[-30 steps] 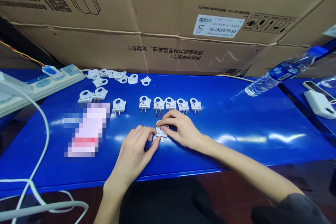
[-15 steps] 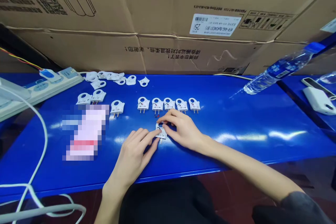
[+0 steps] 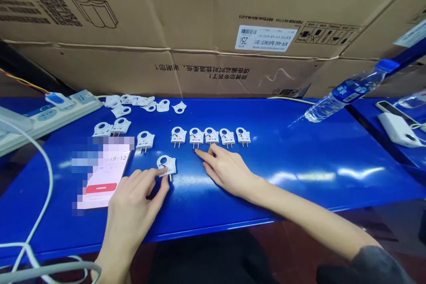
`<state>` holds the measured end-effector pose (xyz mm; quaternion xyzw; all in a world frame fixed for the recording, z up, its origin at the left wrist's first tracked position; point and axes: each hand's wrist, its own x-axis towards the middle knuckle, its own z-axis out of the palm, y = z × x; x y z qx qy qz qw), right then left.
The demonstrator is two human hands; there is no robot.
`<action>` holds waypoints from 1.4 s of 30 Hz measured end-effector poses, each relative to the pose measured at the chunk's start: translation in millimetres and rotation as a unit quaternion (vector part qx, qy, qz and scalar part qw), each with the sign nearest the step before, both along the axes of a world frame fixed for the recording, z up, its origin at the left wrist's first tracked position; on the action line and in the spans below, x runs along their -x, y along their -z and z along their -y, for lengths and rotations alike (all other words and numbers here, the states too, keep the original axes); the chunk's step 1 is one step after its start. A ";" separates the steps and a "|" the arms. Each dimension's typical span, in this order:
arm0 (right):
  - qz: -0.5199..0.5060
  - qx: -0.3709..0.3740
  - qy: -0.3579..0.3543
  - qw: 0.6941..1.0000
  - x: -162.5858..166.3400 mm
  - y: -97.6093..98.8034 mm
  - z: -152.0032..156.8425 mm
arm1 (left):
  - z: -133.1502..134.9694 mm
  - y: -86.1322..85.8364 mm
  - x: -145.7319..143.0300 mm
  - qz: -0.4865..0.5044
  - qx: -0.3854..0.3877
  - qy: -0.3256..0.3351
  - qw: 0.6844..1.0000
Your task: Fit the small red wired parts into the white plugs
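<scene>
At the blue surface, my left hand pinched a white plug; my right hand, fingers parted, was at a tiny dark part. I read part pickup; next move called for a precise pinch.

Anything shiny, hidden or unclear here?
Head view: glare on the blue table either side of the right hand; head view: square blocks mask part of the phone; head view: markings on the left hand's white plug too small to read.
</scene>
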<state>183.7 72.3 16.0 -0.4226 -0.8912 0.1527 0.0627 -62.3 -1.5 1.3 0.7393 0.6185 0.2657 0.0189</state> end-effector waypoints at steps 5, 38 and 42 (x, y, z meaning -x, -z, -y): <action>-0.010 -0.002 -0.009 1.000 -1.9 -0.8 -0.1 | -19.8 -11.1 8.0 -0.063 0.018 -0.029 0.997; -0.088 -0.014 -0.048 0.995 -2.7 5.5 1.1 | -52.3 -16.0 18.3 -0.179 0.079 -0.158 0.968; -0.100 -0.010 -0.047 0.994 -2.3 6.3 0.1 | -42.1 -15.9 15.4 -0.164 0.093 -0.171 0.967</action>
